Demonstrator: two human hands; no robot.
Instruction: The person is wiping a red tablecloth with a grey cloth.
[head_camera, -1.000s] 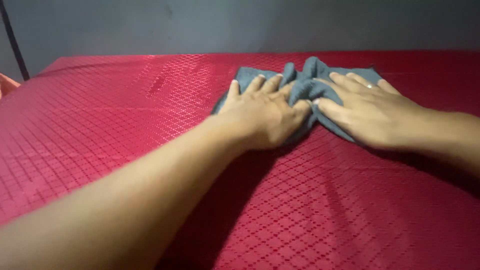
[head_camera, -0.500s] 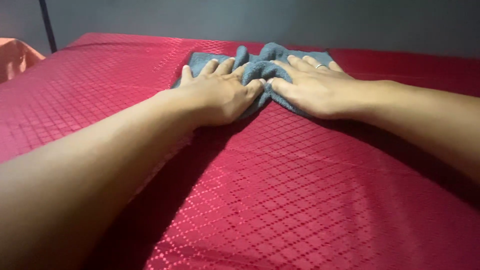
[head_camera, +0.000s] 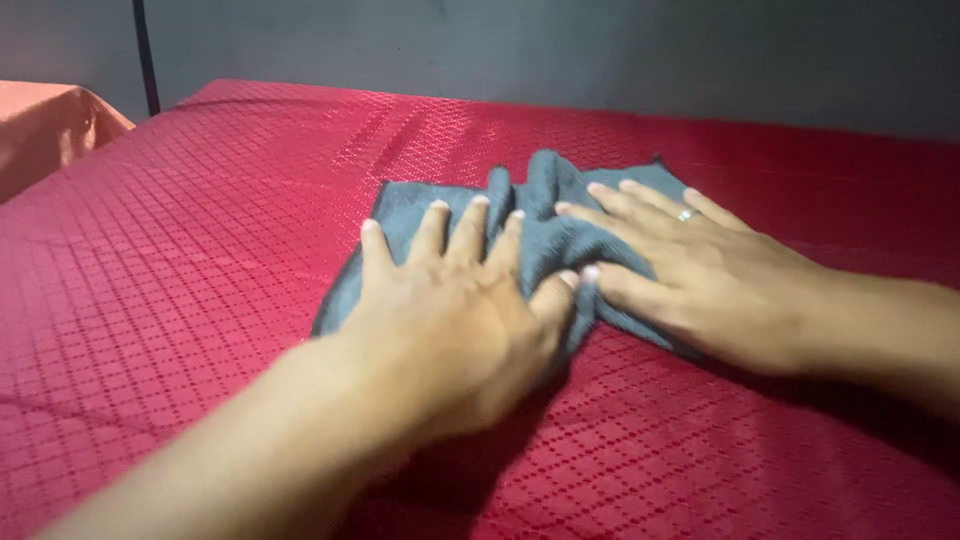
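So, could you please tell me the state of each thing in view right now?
grey cloth: bunched and creased in the middle, lying on the red cover
left hand: flat, fingers spread, pressing on the cloth
right hand: flat, palm down on the cloth, ring on one finger
red cover: spread smooth
orange fabric: draped at the far left

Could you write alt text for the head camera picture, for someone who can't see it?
Two bare hands, left hand and right hand, press flat on a bunched grey cloth lying on a red diamond-patterned cover.
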